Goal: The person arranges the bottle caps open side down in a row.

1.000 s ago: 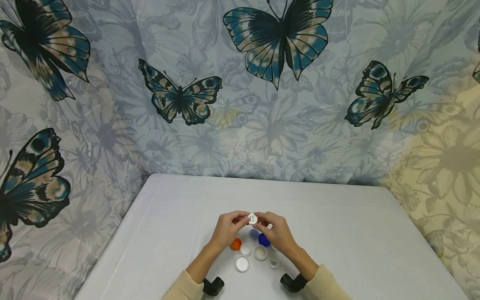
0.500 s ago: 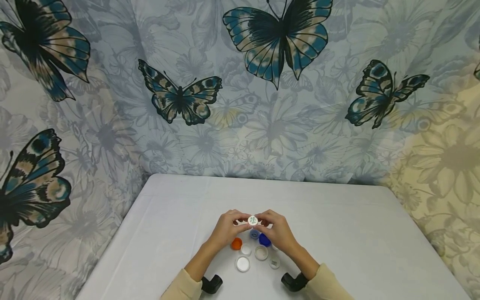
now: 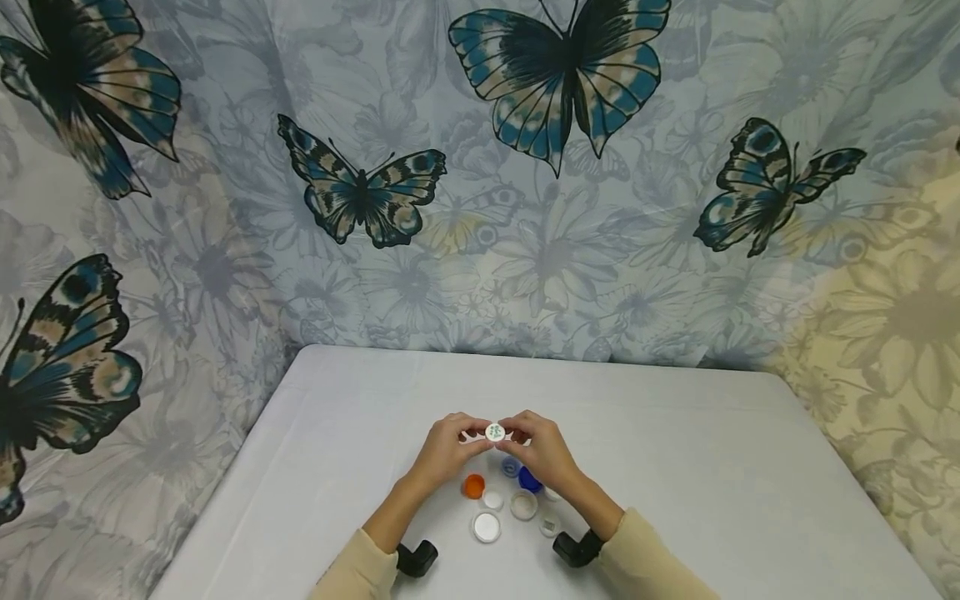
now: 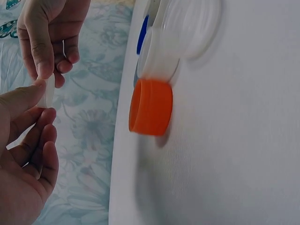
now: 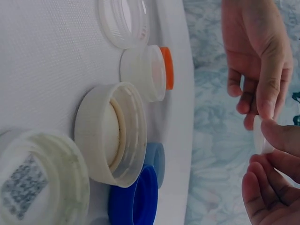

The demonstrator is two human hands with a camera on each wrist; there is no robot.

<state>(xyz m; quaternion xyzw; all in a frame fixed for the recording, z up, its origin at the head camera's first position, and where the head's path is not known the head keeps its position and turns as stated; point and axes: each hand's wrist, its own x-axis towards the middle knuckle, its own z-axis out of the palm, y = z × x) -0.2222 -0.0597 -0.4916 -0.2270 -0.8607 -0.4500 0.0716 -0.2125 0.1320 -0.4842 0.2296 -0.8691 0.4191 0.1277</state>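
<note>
My left hand (image 3: 442,452) and right hand (image 3: 543,452) are raised over the table, fingertips nearly meeting. Between them they pinch a small white bottle cap (image 3: 495,432) by its opposite edges; its flat face, with a green print, shows in the head view. From the side, in the right wrist view, the cap (image 5: 261,136) looks thin, thumbs and forefingers on its rim. Beneath the hands lie an orange cap (image 3: 473,486), a light blue cap (image 3: 510,467) and a dark blue cap (image 3: 529,480), the last close to the right hand.
Nearer the body are a large white cap (image 3: 487,527), a small white cap (image 3: 492,499), a cream cap (image 3: 523,505) and a clear cap (image 3: 549,525) with a patterned patch. Black wrist mounts (image 3: 417,558) sit low over the white table (image 3: 675,467). Butterfly-printed cloth hangs behind.
The white cap has turned so its printed face shows squarely to the head view. Both hands have shifted slightly left and up with it. The caps on the table stay put.
</note>
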